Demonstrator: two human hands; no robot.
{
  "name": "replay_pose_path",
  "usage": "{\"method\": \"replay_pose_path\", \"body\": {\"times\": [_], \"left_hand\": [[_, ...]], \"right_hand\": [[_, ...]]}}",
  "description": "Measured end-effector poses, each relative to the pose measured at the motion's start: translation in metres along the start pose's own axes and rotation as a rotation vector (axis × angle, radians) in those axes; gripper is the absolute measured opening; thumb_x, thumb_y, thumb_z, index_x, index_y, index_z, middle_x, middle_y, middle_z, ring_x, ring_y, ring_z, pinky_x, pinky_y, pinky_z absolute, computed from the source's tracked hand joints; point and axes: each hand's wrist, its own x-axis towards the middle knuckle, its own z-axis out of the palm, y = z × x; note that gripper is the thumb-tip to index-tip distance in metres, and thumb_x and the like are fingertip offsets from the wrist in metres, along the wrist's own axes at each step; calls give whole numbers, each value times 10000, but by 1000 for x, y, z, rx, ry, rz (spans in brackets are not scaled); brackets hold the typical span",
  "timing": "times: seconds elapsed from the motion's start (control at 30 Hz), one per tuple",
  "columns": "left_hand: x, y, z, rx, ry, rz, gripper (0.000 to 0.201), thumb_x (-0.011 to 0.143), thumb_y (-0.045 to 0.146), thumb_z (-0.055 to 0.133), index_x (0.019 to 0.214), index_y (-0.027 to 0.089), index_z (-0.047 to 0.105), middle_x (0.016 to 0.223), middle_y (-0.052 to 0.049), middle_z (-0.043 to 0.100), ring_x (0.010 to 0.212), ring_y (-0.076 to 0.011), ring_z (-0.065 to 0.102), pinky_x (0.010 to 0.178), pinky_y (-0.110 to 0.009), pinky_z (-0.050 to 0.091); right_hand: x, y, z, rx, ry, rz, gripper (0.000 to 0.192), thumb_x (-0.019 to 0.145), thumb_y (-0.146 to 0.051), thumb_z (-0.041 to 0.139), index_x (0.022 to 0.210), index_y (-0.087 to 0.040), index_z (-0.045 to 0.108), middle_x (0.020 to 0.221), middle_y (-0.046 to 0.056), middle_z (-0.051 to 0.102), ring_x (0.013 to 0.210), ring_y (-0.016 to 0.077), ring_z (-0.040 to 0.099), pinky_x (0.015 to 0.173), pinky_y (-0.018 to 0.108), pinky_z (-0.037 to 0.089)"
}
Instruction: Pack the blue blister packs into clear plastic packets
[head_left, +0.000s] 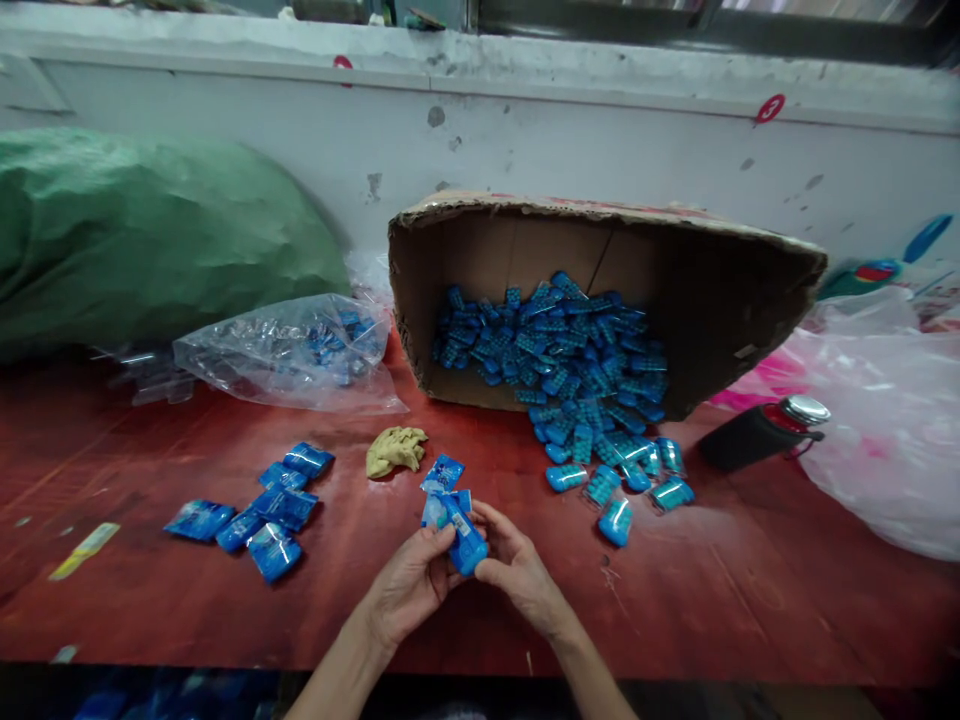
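Observation:
Between my two hands, above the red table point(645, 610), is a small blue container point(466, 545) with a barcode label on its side. My left hand point(416, 575) grips it from the left, thumb on top. The fingers and thumb of my right hand point(521, 570) close on its right side and lower end. Just beyond it a blue packet point(444, 474) lies on the table, partly overlapped by more blue wrapping at my fingers. Several blue packets point(281, 505) lie to the left. A crumpled yellowish cloth-like lump point(396, 450) rests behind my left hand.
A cardboard box point(739, 300) on its side spills many blue containers point(570, 350) onto the table. Left of it are a clear plastic bag point(292, 350) and a big green sack point(157, 230). A dark bottle point(750, 437) and white plastic bags point(892, 430) stand right. A yellow cutter-like tool point(86, 550) lies far left.

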Motion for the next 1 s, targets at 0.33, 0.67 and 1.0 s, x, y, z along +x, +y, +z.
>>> {"method": "replay_pose_path", "body": {"times": [0.33,0.67,1.0], "left_hand": [[1,-25,10,18,164,93,185,699,261,620,836,136,623,737,-52,682,644,-158,635,621,-294,520],[-31,54,-23,-254,380,489,376,833,391,356,943,108,578,882,-148,669,863,-237,630,666,-346,538],[10,61,-25,664,617,839,391,648,213,640,1031,216,564,1183,-76,553,1170,-215,422,1004,-339,271]], "right_hand": [[-5,4,7,-158,131,-20,453,704,-225,588,1150,-256,519,1036,29,595,921,192,560,859,356,420],[7,0,-7,-657,145,-128,273,758,-218,526,1024,-226,585,860,14,575,717,137,524,700,267,436],[115,-8,35,-1395,-3,-225,633,765,-352,547,1319,-212,276,1314,132,358,1171,298,343,908,455,323]]}}
